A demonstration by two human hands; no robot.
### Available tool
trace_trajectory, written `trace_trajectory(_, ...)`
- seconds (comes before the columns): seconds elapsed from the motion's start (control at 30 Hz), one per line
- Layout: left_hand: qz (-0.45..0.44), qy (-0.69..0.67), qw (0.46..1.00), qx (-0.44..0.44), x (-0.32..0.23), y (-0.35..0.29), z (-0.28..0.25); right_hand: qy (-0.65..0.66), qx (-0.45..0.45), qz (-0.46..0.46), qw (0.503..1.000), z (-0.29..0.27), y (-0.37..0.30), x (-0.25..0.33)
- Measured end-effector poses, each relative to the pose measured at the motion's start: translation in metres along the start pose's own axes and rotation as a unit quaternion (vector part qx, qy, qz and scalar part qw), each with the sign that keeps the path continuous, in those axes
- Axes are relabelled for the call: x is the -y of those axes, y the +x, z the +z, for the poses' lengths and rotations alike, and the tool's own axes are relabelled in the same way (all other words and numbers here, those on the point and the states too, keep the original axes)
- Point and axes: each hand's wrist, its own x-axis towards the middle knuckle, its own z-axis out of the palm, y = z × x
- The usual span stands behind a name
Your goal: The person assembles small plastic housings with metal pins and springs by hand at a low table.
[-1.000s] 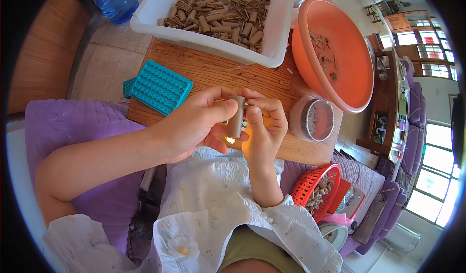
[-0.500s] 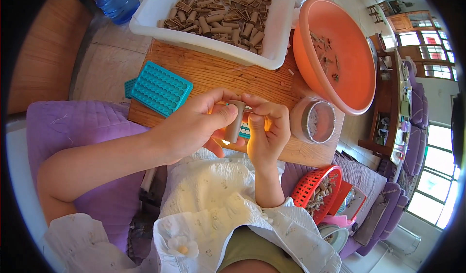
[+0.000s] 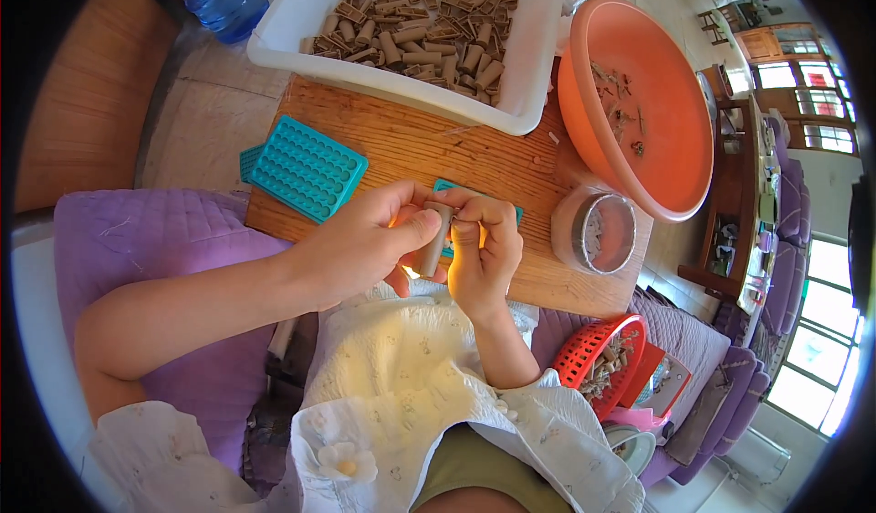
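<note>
My left hand grips a tan hollow-looking cylinder, thumb along its side, the piece tilted slightly. Against its upper right side, the fingers of my right hand are pinched together. Whatever lies between those fingertips is too small and covered to make out. Behind and under both hands a teal tray lies on the wooden table, mostly hidden. Farther left sits a stack of teal trays with rows of round hollows.
At the back stands a white tub of tan cylinders and flat pieces. An orange basin with small bits is at the right, near a clear jar. A red basket of parts rests on the purple seat.
My right hand has come left, closer against the cylinder. Both hands sit slightly lower, and the far edge of the teal tray behind them now shows.
</note>
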Motion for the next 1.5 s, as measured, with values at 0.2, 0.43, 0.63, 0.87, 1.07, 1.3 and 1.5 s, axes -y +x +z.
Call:
trace_trajectory(0.2, -0.026, -0.017, 1.0, -0.002, 0.0, 0.002, 0.001, 0.018, -0.039, -0.019, 0.999, 0.004, 0.001, 0.001)
trace_trajectory(0.43, -0.037, -0.034, 0.999, 0.019, -0.001, -0.002, 0.001, -0.006, -0.012, -0.053, 0.999, 0.0, 0.004, 0.007)
trace_trajectory(0.63, -0.041, -0.034, 0.999, 0.005, 0.002, 0.001, 0.001, -0.039, 0.006, -0.056, 0.998, -0.001, 0.004, 0.004)
trace_trajectory(0.87, -0.072, -0.057, 0.992, 0.084, 0.016, 0.01, -0.006, -0.045, 0.158, -0.045, 0.985, -0.03, 0.014, 0.015)
trace_trajectory(1.07, -0.091, -0.153, 0.975, 0.132, 0.007, 0.009, 0.005, -0.082, 0.149, -0.044, 0.985, -0.085, -0.007, 0.038)
trace_trajectory(1.3, -0.023, -0.082, 0.992, -0.093, -0.015, 0.021, -0.027, -0.312, -0.117, 0.156, 0.93, -0.25, -0.074, 0.095)
trace_trajectory(1.5, -0.059, -0.029, 0.993, -0.102, -0.013, 0.03, -0.021, -0.447, 0.091, 0.375, 0.807, -0.303, -0.102, 0.125)
